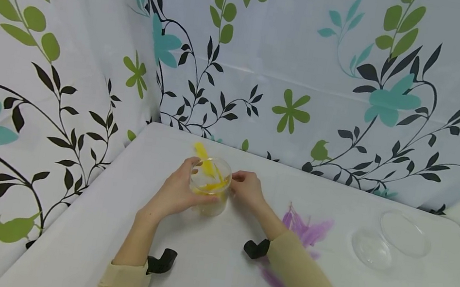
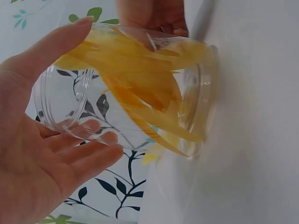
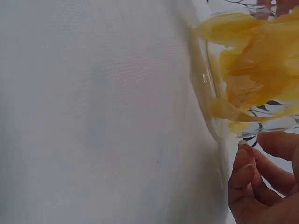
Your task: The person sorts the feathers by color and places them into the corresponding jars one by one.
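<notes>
A clear round jar (image 1: 211, 204) stands on the white table with several yellow feathers (image 2: 135, 79) inside it. My left hand (image 1: 181, 189) grips it near the rim, thumb on the near side and fingers round the far side. Close to the jar's right side is my right hand (image 1: 246, 188). Its fingers are loosely bent, with nothing showing between thumb and fingertips (image 3: 243, 175) in the right wrist view. Another bit of yellow feather (image 1: 200, 148) shows just beyond the jar.
Purple feathers (image 1: 303, 230) lie on the table, partly hidden under the right forearm. Farther right stands what looks like a second clear round container (image 1: 371, 250). A leaf-patterned curtain (image 1: 241, 66) rises behind the table (image 1: 202, 277) and along its left side.
</notes>
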`<action>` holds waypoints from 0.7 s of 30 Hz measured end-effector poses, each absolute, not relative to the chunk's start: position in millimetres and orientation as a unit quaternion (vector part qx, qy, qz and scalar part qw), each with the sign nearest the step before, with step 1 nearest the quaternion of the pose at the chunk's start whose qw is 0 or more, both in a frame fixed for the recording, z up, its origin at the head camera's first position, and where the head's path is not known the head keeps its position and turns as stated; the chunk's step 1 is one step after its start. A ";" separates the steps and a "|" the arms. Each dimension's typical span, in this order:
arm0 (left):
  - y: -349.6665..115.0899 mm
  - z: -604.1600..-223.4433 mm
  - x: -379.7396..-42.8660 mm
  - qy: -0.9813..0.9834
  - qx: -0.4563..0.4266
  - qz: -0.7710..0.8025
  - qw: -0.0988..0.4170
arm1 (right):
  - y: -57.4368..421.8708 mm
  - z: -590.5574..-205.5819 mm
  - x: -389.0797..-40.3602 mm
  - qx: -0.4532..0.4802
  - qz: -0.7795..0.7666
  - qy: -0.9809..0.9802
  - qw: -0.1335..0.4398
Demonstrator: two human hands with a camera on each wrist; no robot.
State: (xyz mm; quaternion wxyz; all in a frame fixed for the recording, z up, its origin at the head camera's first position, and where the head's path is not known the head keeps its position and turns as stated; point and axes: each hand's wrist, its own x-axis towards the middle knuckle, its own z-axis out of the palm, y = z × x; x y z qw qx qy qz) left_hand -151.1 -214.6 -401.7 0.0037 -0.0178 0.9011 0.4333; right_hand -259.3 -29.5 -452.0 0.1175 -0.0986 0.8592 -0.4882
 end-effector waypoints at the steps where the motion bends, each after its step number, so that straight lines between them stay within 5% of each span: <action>1: -216.9 -401.4 -150.7 0.902 -0.016 0.432 0.005 | -33.1 -453.7 -259.7 -0.101 -0.482 0.862 0.123; 21: -231.9 -398.4 -145.7 0.899 -0.016 0.437 0.028 | -66.4 -464.2 -277.5 -0.104 -0.398 0.904 0.118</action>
